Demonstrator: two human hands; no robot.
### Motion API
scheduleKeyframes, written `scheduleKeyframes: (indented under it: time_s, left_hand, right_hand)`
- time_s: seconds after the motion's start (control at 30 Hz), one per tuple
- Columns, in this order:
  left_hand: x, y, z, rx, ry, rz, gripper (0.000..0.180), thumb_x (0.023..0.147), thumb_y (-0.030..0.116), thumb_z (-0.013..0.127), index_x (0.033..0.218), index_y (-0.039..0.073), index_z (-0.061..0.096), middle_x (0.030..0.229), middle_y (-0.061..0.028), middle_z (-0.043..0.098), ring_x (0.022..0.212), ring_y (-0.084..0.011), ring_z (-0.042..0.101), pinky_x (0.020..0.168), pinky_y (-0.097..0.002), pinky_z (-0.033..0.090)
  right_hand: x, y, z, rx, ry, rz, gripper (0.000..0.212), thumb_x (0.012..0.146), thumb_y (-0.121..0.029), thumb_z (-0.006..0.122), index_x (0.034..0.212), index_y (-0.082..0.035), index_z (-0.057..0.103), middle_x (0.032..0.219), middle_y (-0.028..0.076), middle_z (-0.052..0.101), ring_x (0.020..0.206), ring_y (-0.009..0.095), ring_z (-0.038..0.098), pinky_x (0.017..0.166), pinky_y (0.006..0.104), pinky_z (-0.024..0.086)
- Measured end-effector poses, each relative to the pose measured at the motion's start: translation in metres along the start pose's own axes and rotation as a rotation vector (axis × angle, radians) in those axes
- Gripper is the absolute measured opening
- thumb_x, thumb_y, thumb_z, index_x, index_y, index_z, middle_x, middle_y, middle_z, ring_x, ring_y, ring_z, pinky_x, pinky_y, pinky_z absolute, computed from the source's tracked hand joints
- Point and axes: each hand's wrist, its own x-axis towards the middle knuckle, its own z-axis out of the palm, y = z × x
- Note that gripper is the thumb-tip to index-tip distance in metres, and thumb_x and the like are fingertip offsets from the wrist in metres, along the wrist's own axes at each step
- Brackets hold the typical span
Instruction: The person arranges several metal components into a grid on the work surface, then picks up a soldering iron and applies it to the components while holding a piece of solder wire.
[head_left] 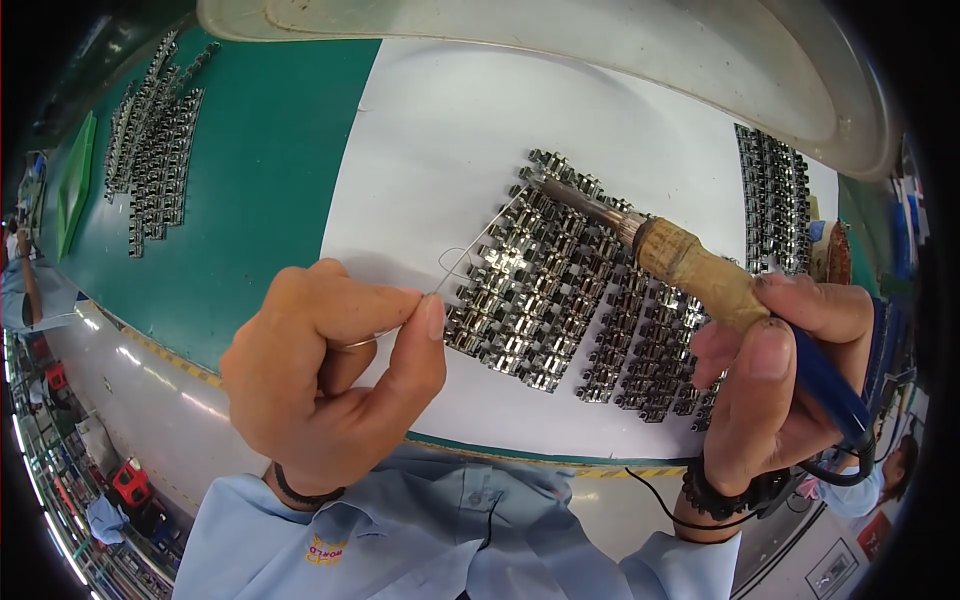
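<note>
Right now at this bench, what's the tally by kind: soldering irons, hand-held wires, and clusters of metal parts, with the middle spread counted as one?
Soldering iron, in the right hand: 1
Wire, in the left hand: 1
Left cluster, middle cluster, right cluster: 3
Total: 5

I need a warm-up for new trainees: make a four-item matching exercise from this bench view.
1. Wire
2. Soldering iron
3. White sheet
4. Leftmost metal strips

A. Lying beneath the central metal strips
B. Gripped in the right hand
C. Resting on the green surface
D. Pinched in the left hand

Pairs: 1-D, 2-B, 3-A, 4-C
</note>
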Motion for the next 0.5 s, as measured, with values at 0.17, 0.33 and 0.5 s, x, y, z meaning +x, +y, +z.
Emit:
scheduleKeyframes:
  time_s: [0.17,0.33,0.5]
  left_hand:
    - [-0.001,0.001,-0.001,-0.053,0.066,0.010,0.023,0.065,-0.011,0.076,0.076,0.003,0.062,0.052,0.0070,0.034,0.044,-0.0031,0.023,0.044,-0.0227,0.018]
    - [-0.001,0.000,0.000,-0.053,0.057,0.026,0.022,0.065,-0.010,0.075,0.076,0.003,0.062,0.051,0.0067,0.034,0.044,-0.0039,0.024,0.044,-0.0228,0.018]
    - [-0.001,0.002,-0.001,-0.038,0.029,0.027,0.022,0.064,-0.009,0.076,0.075,0.004,0.062,0.052,0.0063,0.032,0.044,-0.0048,0.024,0.043,-0.0233,0.019]
  right_hand:
    - [0.003,0.000,-0.001,0.044,0.002,-0.052,0.028,0.095,-0.020,0.052,0.102,0.007,0.054,0.075,0.012,0.057,0.049,0.011,0.056,0.045,0.0212,0.045]
    - [0.003,-0.009,-0.005,0.054,-0.052,-0.056,0.026,0.095,-0.018,0.054,0.103,0.007,0.054,0.073,0.011,0.058,0.051,0.012,0.058,0.049,0.0219,0.047]
    - [0.003,-0.015,-0.008,0.069,-0.118,-0.066,0.024,0.094,-0.015,0.056,0.104,0.007,0.053,0.072,0.011,0.060,0.052,0.012,0.059,0.053,0.0227,0.050]
